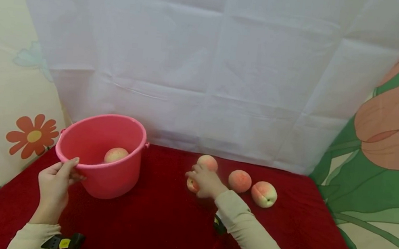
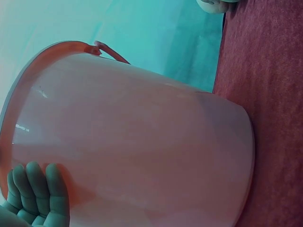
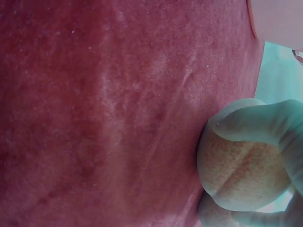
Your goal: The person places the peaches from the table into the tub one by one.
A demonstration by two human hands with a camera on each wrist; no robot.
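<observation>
A pink bucket (image 1: pixel 117 180) stands at the left with one peach (image 1: pixel 116 155) inside. My left hand (image 1: pixel 55 184) pinches the near left part of its rim, thumb on top and fingers against the outer wall; the left wrist view shows those fingers (image 2: pixel 57 189) below the rim. Out on the cloth, my right hand (image 1: pixel 207 182) is around a peach (image 1: pixel 192 185). In the right wrist view the thumb and a finger lie on opposite sides of that peach (image 3: pixel 246 175), which rests on the cloth. Right behind the hand sits another peach (image 1: pixel 207 162).
Two more peaches, a pinker one (image 1: pixel 239 181) and a paler one (image 1: pixel 264 194), lie to the right of my right hand. Dark red cloth (image 1: pixel 159 226) covers the table. A white sheet (image 1: pixel 204 80) hangs along the back edge, with flower-patterned walls on both sides.
</observation>
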